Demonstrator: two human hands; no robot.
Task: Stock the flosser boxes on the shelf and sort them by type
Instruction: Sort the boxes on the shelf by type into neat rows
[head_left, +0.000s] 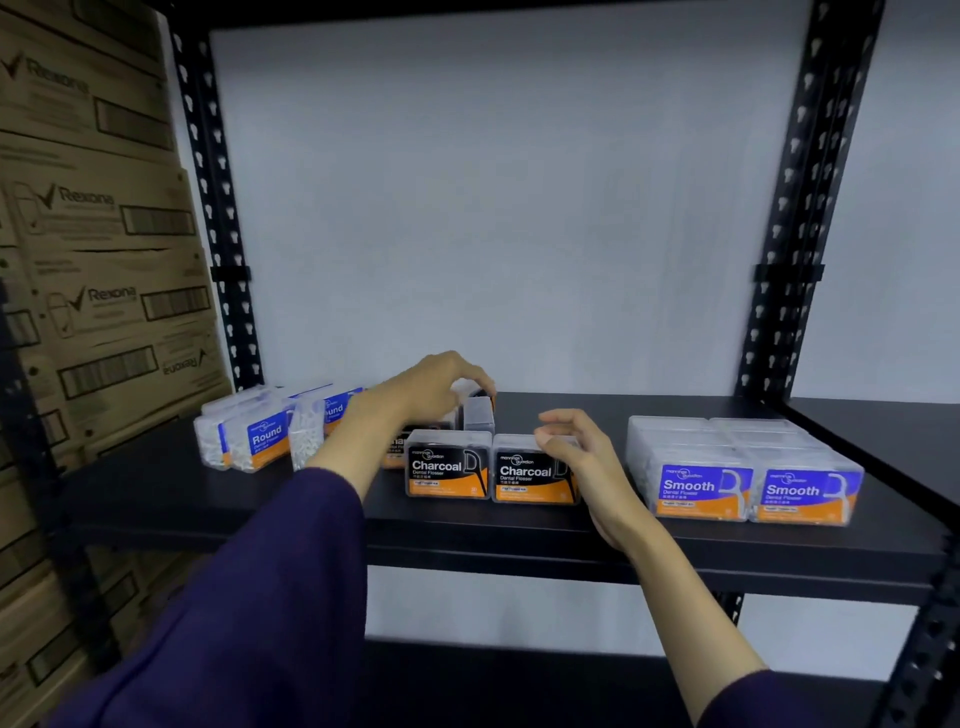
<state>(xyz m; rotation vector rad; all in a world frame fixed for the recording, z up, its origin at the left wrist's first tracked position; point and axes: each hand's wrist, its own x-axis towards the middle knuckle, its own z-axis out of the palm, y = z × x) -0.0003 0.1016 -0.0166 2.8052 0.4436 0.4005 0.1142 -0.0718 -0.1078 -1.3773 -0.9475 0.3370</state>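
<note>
On the black shelf (234, 499) stand three groups of clear flosser boxes. Blue "Round" boxes (260, 439) are at the left, some tilted. Black "Charcoal" boxes (448, 467) sit in the middle, and blue "Smooth" boxes (748, 478) form a neat block at the right. My left hand (431, 387) reaches over the middle group and grips a Charcoal box (479, 413) at the back, turned on its side. My right hand (582, 447) hovers with loosely curled fingers at the right front Charcoal box (530, 473), fingertips by its top edge.
Black perforated uprights (218, 208) frame the shelf against a white wall. Stacked brown Rexona cartons (93, 234) fill the left side. A lower shelf (519, 670) lies below. Bare shelf surface lies between the Charcoal and Smooth groups.
</note>
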